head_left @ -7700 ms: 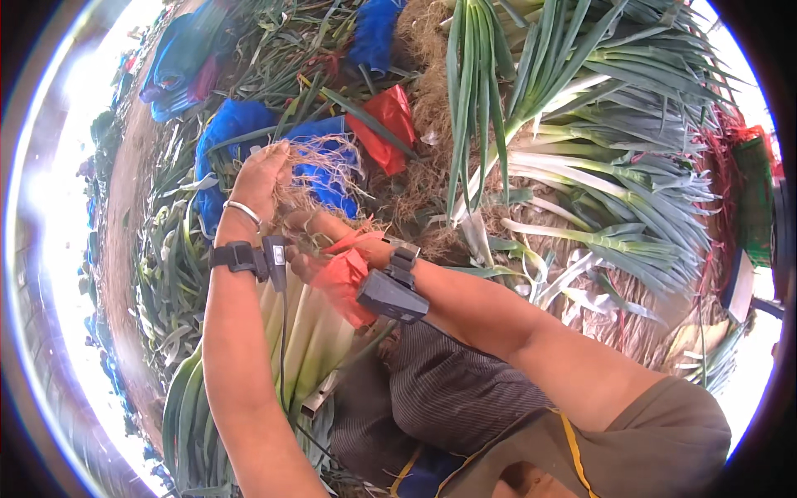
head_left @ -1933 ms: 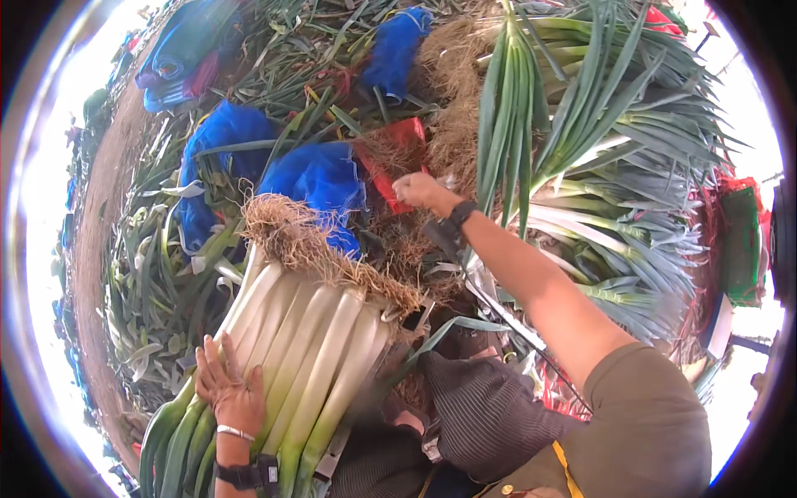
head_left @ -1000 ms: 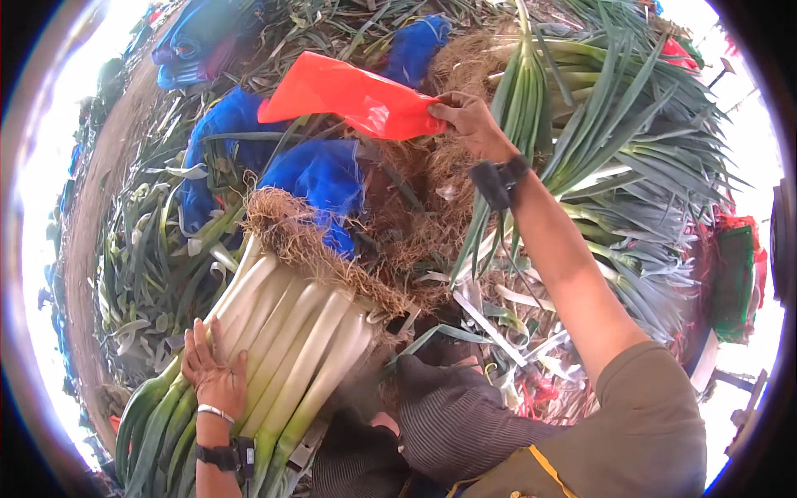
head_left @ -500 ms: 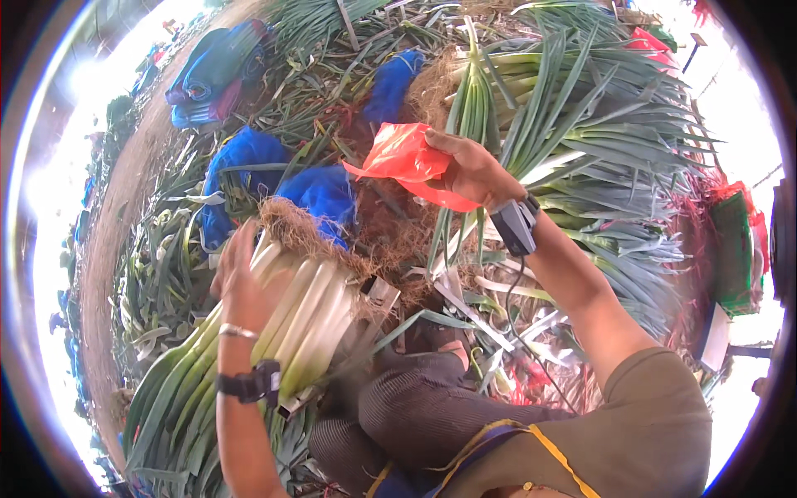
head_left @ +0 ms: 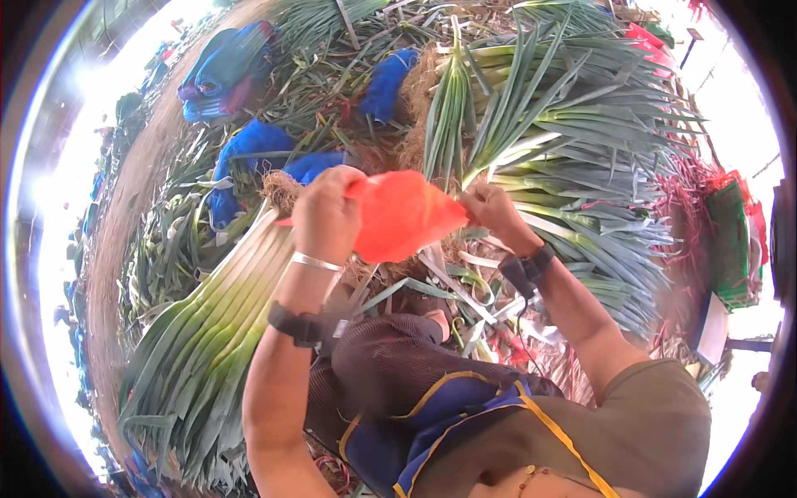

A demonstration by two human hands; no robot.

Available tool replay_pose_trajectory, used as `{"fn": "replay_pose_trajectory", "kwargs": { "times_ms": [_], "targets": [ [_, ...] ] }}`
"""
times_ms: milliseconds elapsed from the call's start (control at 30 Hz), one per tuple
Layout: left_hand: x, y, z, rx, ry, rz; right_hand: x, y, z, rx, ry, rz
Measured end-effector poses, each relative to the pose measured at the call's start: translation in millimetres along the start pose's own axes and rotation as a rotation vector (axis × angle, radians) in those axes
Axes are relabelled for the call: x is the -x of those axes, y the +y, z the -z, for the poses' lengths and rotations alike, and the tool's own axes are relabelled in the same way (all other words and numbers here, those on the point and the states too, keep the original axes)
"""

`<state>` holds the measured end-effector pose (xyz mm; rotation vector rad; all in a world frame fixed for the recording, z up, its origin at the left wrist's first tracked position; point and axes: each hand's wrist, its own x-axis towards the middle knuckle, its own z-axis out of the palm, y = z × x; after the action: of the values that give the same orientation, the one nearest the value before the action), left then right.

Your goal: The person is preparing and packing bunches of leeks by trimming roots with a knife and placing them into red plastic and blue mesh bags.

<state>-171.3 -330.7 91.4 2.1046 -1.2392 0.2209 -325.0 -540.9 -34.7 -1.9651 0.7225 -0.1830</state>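
A thin red plastic sheet or bag point(head_left: 408, 217) is stretched between my two hands, above the ground in front of my knees. My left hand point(head_left: 328, 214) grips its left side with curled fingers. At its right corner, my right hand point(head_left: 496, 214) pinches the plastic. Just left of my left forearm lies a bundle of leeks point(head_left: 228, 303), white stems and roots pointing away from me, green leaves toward the lower left. Its root ends are partly hidden behind my left hand.
A large pile of leeks point(head_left: 573, 149) spreads over the right side. Blue net bags point(head_left: 253, 149) lie among loose leaves at the back left, with folded blue nets point(head_left: 222, 75) farther off. Red strings point(head_left: 677, 195) and a green crate point(head_left: 730, 241) are at far right.
My left hand has left the leek bundle and taken hold of the red plastic's left side. My right hand has lowered toward me, and the plastic is now spread between both hands.
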Motion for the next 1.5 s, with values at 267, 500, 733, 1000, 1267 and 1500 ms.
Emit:
{"fn": "replay_pose_trajectory", "kwargs": {
  "times_ms": [267, 500, 733, 1000, 1267, 1500],
  "targets": [
    [11.0, 14.3, 34.3, 0.279, -0.092, 0.324, 41.0, -16.6, 0.8, 0.275, 0.304, 0.592],
    [22.7, 33.6, 59.7, 0.306, -0.175, 0.303, 42.3, -69.3, -23.0, -0.021, -0.014, 0.868],
    [36.3, 13.8, 79.4, 0.418, -0.055, 0.257, 53.5, -70.7, -34.6, -0.271, -0.118, 0.595],
    [44.0, -14.2, 97.3, 0.57, 0.124, 0.561, 61.5, 6.1, -22.7, -0.418, -0.156, 0.16],
    [41.1, -5.9, 57.4, 0.507, 0.139, 0.556, 70.0, -45.9, -73.1, -0.202, -0.228, 0.549],
    [51.1, -15.1, 57.6, 0.606, 0.188, 0.592, 76.4, 18.2, -104.0, -0.006, -0.209, 0.634]
  ]
}}
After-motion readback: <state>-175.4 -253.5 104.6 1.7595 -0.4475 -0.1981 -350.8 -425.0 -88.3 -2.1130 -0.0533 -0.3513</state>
